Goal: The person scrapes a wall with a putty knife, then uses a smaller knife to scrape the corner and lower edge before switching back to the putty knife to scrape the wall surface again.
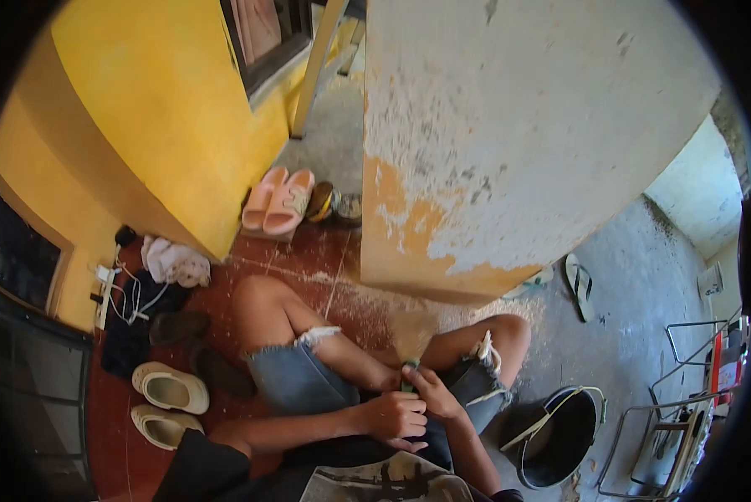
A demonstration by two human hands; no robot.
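Observation:
Both my hands meet over my lap between my crossed legs. My left hand (395,416) is closed, its fingers curled beside the lower end of a scraper or brush; what it holds is hidden. My right hand (434,393) is closed on the green handle of this tool (413,339), whose wide, pale head points up and away from me and looks blurred. Beyond it stands a wall (509,125) with peeling white paint and orange patches near its lower edge. Pale flakes lie on the floor at its foot.
A black bucket (559,439) with a stick across its rim stands at the right. Pink slippers (279,201) and cream clogs (169,389) are at the left, near cables (133,301) and a cloth (175,261). A flip-flop (578,289) and metal frames (668,418) are at the right.

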